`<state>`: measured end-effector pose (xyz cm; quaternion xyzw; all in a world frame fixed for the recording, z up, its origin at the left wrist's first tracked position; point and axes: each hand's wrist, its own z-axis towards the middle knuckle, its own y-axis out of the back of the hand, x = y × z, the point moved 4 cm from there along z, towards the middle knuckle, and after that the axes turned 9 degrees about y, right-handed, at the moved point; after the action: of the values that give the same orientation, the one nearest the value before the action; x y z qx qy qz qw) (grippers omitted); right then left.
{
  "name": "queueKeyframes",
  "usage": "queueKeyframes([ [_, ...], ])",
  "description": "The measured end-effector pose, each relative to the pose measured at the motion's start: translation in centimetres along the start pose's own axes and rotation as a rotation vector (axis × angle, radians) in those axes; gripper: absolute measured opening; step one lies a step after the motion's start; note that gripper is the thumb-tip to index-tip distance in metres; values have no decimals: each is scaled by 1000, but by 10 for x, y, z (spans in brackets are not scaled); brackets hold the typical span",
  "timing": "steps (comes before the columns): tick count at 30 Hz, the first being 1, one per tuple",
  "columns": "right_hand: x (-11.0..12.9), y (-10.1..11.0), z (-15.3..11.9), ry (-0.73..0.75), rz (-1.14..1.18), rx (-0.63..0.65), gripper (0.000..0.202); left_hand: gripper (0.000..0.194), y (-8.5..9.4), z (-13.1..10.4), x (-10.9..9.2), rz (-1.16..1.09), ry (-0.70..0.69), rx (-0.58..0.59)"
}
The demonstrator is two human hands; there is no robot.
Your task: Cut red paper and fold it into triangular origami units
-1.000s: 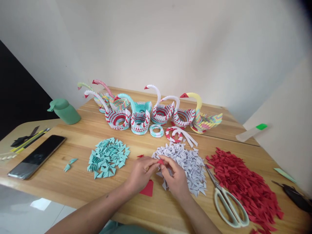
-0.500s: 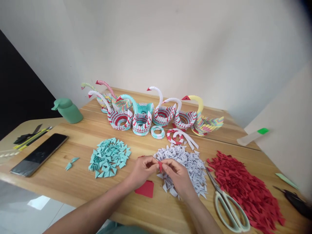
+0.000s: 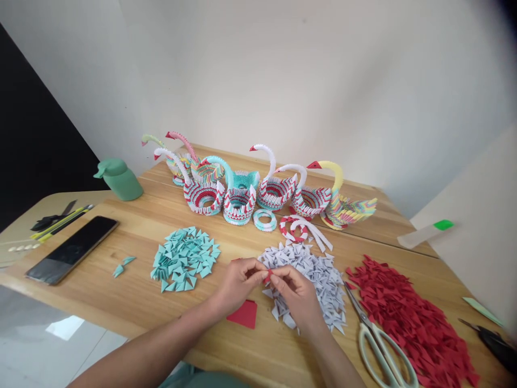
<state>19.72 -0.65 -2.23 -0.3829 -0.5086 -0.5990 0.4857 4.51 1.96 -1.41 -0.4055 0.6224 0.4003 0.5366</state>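
Observation:
Between the fingertips of my left hand (image 3: pixel 243 278) and my right hand (image 3: pixel 297 291) is a small piece of red paper (image 3: pixel 267 277), pinched from both sides. Most of it is covered by the fingers, so its exact fold does not show. Both hands hover at the left side of a pile of white folded paper triangles (image 3: pixel 323 280). Flat on the table below my left wrist lies a stack of red paper slips (image 3: pixel 244 314). A pile of teal folded triangles (image 3: pixel 186 258) is to the left, and a larger pile of red ones (image 3: pixel 407 318) to the right.
Folded-paper swans (image 3: pixel 238 202) stand in rows at the back, with a teal-and-white paper ring (image 3: pixel 265 220) before them. Scissors (image 3: pixel 379 345) lie beside the red pile. A phone (image 3: pixel 72 249), a green jug (image 3: pixel 119 179) and a craft knife (image 3: pixel 495 342) are nearer the sides.
The red paper has turned slightly between my fingertips and shows less of its length. My hands stay in nearly the same place, while the whole view has shifted a little.

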Motion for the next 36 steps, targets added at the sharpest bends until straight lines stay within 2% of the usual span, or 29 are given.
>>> queueKeyframes([
  [11, 3, -4, 0, -15, 6, 28, 28, 15, 1, -3, -7, 49, -28, -21],
  [19, 2, -2, 1, -20, 33, 4, 27, 11, -3, 3, 2, -203, 62, 79],
  [25, -1, -2, -1, -26, -40, 13, 26, 5, 1, 1, -4, -66, 26, -1],
  [28, 1, 0, 0, -21, -37, -3, 26, 11, -1, 1, 0, -201, 50, 43],
  [31, 6, 2, 1, -9, 9, -33, 24, 28, -3, 4, 7, -376, 124, 132],
  [34, 9, 1, 1, -12, 53, -21, 23, 38, -7, 6, 14, -429, 211, 213],
  [36, 9, 0, 2, -13, 55, -2, 23, 38, -7, 7, 17, -423, 242, 221],
])
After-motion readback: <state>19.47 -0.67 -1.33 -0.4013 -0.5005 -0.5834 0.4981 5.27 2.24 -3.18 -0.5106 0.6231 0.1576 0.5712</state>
